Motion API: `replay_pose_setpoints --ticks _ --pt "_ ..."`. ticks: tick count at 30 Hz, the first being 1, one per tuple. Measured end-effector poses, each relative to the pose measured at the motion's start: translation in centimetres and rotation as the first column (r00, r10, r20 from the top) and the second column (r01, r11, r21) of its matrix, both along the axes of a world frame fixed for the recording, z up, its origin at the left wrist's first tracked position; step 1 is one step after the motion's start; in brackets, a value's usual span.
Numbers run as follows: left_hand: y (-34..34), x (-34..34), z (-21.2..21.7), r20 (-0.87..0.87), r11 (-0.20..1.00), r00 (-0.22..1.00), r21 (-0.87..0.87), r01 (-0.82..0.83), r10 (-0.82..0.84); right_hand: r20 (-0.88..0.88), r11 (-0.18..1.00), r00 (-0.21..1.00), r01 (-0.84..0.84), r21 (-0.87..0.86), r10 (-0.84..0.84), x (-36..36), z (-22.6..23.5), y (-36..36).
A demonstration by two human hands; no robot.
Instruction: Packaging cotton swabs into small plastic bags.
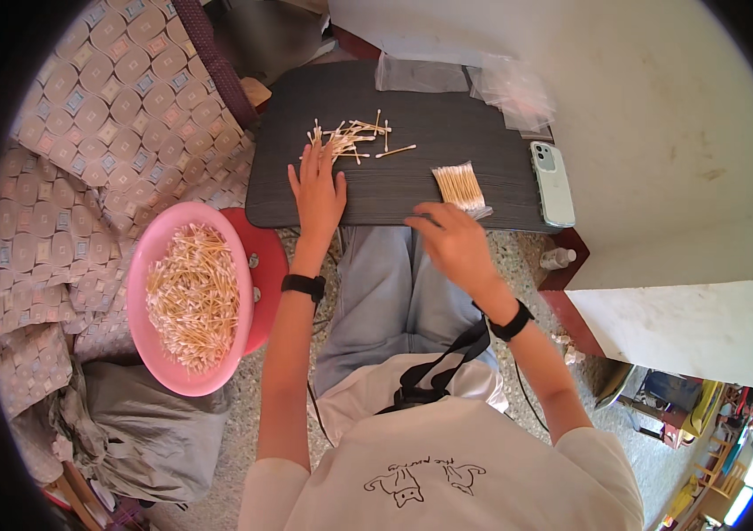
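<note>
Speckled floor [248,425] is being seen at the frame's bottom, under grey trousers [376,292]. At left centre a pink basin [139,265] full of cotton swabs is being held up by a red stool [268,265]. Right of centre, the right hand [451,241] is being kept loosely curled at the near edge of a dark board [412,190], just beside a bagged swab bundle [460,188]. Higher up, the left hand [317,190] is being laid flat and open, fingertips touching loose swabs [350,137]. A pale phone [552,181] is being shown at the board's right edge, clear bags [465,80] at the top.
</note>
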State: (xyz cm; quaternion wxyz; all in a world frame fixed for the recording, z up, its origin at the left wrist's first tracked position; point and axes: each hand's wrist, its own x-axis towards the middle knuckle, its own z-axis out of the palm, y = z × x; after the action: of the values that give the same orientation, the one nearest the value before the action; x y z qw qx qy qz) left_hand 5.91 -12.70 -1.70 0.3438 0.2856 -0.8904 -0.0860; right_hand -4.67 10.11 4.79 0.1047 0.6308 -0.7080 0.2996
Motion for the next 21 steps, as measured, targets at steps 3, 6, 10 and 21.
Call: replay_pose_setpoints --ticks 3,6,10,21 --pt "-0.2 0.1 -0.4 0.156 1.000 0.988 -0.031 0.001 0.004 0.008 0.999 0.999 -0.044 0.004 0.044 1.2 -0.4 -1.5" --pt "1.9 0.7 -0.6 0.224 0.998 0.974 -0.050 0.030 -0.018 0.039 0.998 0.998 -0.052 0.040 0.051 1.3 -1.0 -1.9" --pt "3.9 1.9 0.1 0.280 0.998 0.959 -0.024 0.062 -0.053 0.048 0.998 0.998 -0.039 0.053 0.037 0.8 -1.6 -2.1" --pt "2.7 1.9 0.3 0.242 0.996 0.966 0.000 0.089 -0.086 -0.094 0.995 0.990 0.101 -0.018 -0.102 1.2 -2.5 -6.5"
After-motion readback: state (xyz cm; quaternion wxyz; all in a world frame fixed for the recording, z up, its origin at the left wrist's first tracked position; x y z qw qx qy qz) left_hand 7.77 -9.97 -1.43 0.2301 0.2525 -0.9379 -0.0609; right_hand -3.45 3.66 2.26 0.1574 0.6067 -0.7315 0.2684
